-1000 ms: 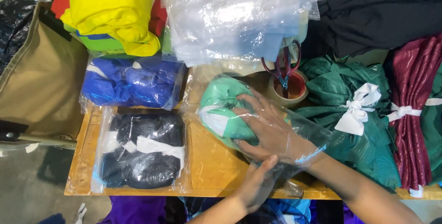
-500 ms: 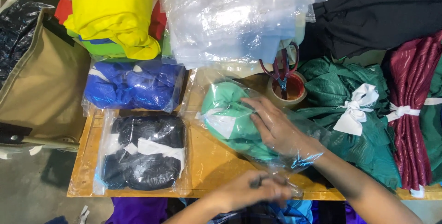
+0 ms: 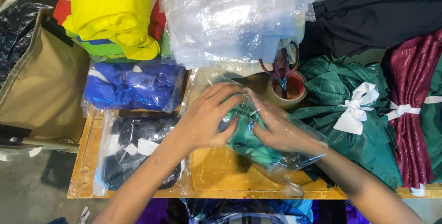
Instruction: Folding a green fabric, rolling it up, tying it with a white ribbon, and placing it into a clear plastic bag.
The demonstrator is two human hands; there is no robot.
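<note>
Head view, looking down on the wooden table (image 3: pixel 216 171). I see the right hand (image 3: pixel 276 129) reaching inside a clear plastic bag (image 3: pixel 294 152), fingers spread flat over the light green cloth bundle (image 3: pixel 246 139) that lies in the bag at the table's middle; it presses rather than grips. The left hand (image 3: pixel 207 118) lies on the bag's outside at the closed end, fingers open and curved over the same bundle, its fingertips close to those of the right hand. To the left lie two sealed bags: one with blue cloth (image 3: pixel 131 86) farther from me, one with black cloth (image 3: pixel 138 155) nearer, the left forearm crossing over the latter. Behind the hands stands a stack of empty clear bags (image 3: pixel 235 17), with yellow folded cloth (image 3: pixel 115 12) beside it. A roll of tape (image 3: pixel 290 90) with red-handled scissors (image 3: pixel 281 67) standing in it sits just right of the hands. Farther right lie dark green cloth tied with a white ribbon (image 3: pixel 354 109) and maroon cloth (image 3: pixel 412 104).
</note>
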